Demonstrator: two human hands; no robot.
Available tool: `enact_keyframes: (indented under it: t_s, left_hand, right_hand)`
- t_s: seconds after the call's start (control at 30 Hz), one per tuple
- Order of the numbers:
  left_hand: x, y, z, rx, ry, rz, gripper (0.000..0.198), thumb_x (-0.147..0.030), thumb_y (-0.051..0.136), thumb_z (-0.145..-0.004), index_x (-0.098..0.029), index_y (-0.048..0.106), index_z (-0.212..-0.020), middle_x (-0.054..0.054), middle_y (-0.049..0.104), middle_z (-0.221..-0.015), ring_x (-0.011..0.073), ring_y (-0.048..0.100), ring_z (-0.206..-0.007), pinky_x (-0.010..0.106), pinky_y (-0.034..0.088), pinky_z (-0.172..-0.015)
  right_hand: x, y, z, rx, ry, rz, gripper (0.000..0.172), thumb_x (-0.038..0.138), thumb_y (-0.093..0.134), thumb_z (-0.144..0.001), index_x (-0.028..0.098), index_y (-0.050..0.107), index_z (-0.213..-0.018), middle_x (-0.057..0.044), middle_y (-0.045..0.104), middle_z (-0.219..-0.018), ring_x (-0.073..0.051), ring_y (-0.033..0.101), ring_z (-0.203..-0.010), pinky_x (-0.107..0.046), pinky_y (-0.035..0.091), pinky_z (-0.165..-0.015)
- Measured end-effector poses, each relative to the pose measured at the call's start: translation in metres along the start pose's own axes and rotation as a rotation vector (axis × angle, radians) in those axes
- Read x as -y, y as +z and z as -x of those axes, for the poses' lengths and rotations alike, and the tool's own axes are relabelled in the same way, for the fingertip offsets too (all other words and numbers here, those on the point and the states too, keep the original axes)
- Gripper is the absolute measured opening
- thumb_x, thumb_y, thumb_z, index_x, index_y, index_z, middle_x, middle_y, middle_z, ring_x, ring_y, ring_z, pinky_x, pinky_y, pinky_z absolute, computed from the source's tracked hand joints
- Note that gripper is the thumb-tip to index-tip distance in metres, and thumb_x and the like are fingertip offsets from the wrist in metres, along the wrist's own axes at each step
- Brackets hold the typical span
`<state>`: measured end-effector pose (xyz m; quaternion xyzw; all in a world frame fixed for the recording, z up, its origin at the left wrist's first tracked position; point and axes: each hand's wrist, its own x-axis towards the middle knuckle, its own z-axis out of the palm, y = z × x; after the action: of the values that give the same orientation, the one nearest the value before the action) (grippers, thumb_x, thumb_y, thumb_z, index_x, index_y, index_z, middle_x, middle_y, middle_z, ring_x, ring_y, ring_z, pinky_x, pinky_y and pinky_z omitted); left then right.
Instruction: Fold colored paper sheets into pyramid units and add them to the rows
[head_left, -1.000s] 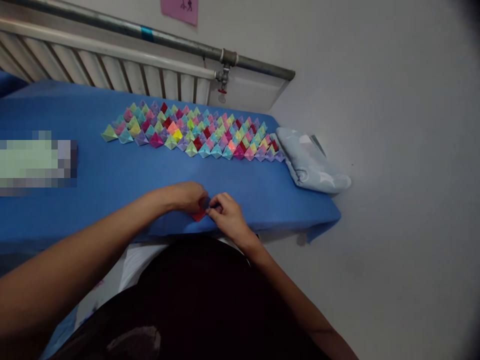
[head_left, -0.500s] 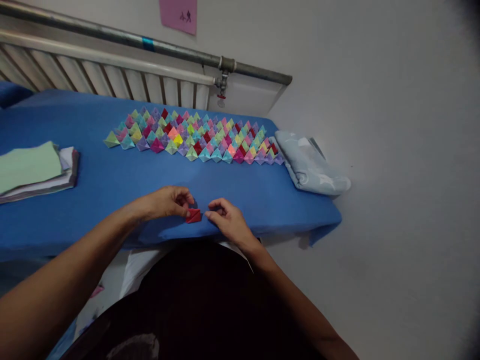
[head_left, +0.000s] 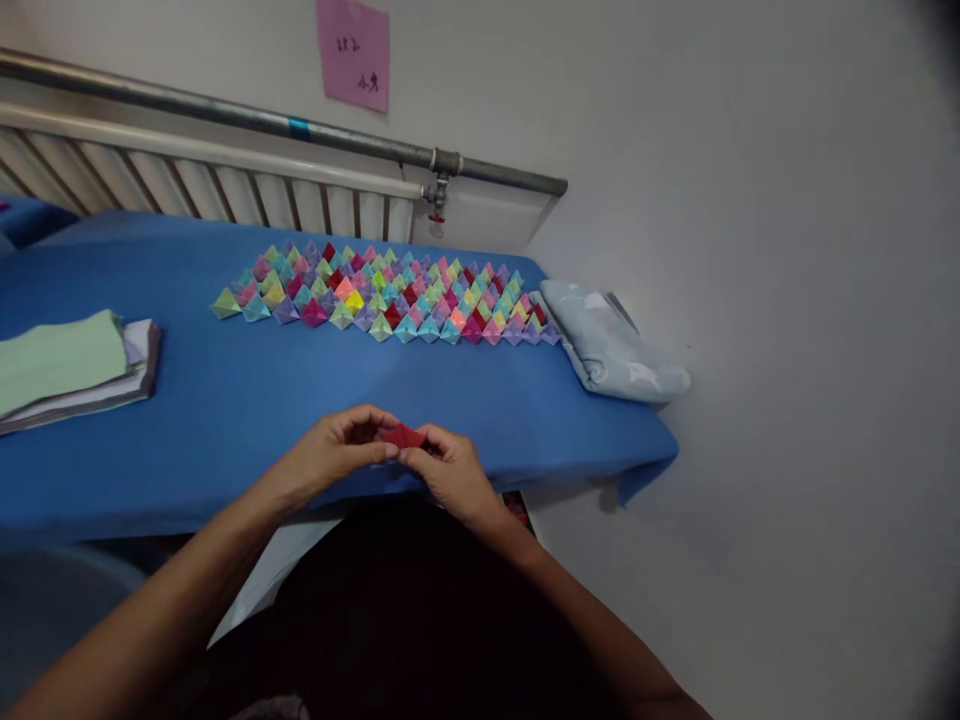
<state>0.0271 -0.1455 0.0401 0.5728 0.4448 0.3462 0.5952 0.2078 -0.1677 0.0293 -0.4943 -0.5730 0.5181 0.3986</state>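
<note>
A small red folded paper is held between my two hands, just above the near part of the blue-covered table. My left hand pinches its left side, the thumb at the lower edge. My right hand grips the right side, thumb and fingers closed on it. The fingertips hide part of the paper. Beyond the hands, rows of colourful folded paper boats stand close together along the back of the table.
At the left lies a stack of papers with a green sheet on top. A folded light-blue cloth rests at the right end by the wall. Behind the table run a radiator and a metal pipe; a pink note hangs above.
The red paper has come up off the table into both hands. My right hand, apart from it before, now grips it. The view has tilted slightly upward.
</note>
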Motion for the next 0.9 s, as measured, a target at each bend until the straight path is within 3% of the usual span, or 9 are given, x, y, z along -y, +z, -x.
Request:
enact_keyframes:
  t_s: [0.17,0.27,0.4,0.57,0.7,0.9]
  left_hand:
    - [-0.018,-0.007,0.001,0.093,0.139,-0.423,0.018,-0.037,0.062,-0.08,-0.022,0.07,-0.085,0.0,0.071,-0.086,0.0179,0.064,-0.083,0.032,0.05,-0.079]
    - [-0.017,-0.007,0.003,0.054,0.2,-0.47,0.019,-0.038,0.059,-0.083,-0.022,0.069,-0.087,0.0,0.072,-0.086,0.0174,0.065,-0.083,0.031,0.051,-0.078]
    - [-0.005,-0.004,0.005,-0.027,0.305,-0.455,0.017,-0.036,0.059,-0.086,-0.021,0.068,-0.09,0.001,0.072,-0.089,0.0166,0.066,-0.084,0.03,0.052,-0.079]
    - [0.013,0.0,0.0,-0.159,0.686,-0.794,0.011,-0.023,0.053,-0.091,-0.019,0.063,-0.091,0.004,0.07,-0.092,0.0181,0.063,-0.089,0.033,0.049,-0.082]
    - [0.028,0.0,-0.009,-0.283,0.893,-1.093,0.017,-0.02,0.047,-0.097,-0.017,0.062,-0.089,0.008,0.069,-0.092,0.0196,0.06,-0.086,0.035,0.046,-0.078]
    - [0.044,0.004,-0.004,-0.212,0.837,-1.251,0.028,-0.019,0.042,-0.1,-0.019,0.063,-0.082,0.005,0.069,-0.085,0.0171,0.058,-0.078,0.032,0.043,-0.076]
  right_hand:
    - [0.001,-0.003,0.001,-0.039,-0.215,0.334,0.012,0.024,0.06,-0.08,0.021,0.061,-0.068,0.003,0.052,-0.067,-0.012,0.047,-0.066,-0.025,0.036,-0.063]
    - [0.002,-0.005,0.002,-0.091,-0.299,0.387,0.003,0.024,0.063,-0.082,0.022,0.066,-0.083,0.001,0.06,-0.078,-0.013,0.053,-0.07,-0.024,0.04,-0.064]
    - [0.0,-0.01,0.001,-0.11,-0.468,0.455,0.012,0.022,0.061,-0.086,0.023,0.068,-0.096,-0.002,0.066,-0.088,-0.015,0.059,-0.079,-0.027,0.046,-0.071]
    - [-0.009,-0.013,-0.006,-0.09,-0.719,0.753,0.02,0.015,0.049,-0.093,0.018,0.069,-0.095,-0.007,0.069,-0.089,-0.019,0.058,-0.085,-0.032,0.046,-0.081]
    - [-0.021,-0.011,-0.015,-0.113,-0.746,0.973,0.024,0.017,0.046,-0.096,0.018,0.07,-0.099,-0.008,0.068,-0.093,-0.02,0.054,-0.084,-0.033,0.044,-0.077]
    - [-0.036,-0.009,-0.012,0.021,-0.691,1.108,0.023,0.017,0.048,-0.097,0.019,0.069,-0.105,-0.009,0.069,-0.097,-0.021,0.052,-0.084,-0.035,0.04,-0.076]
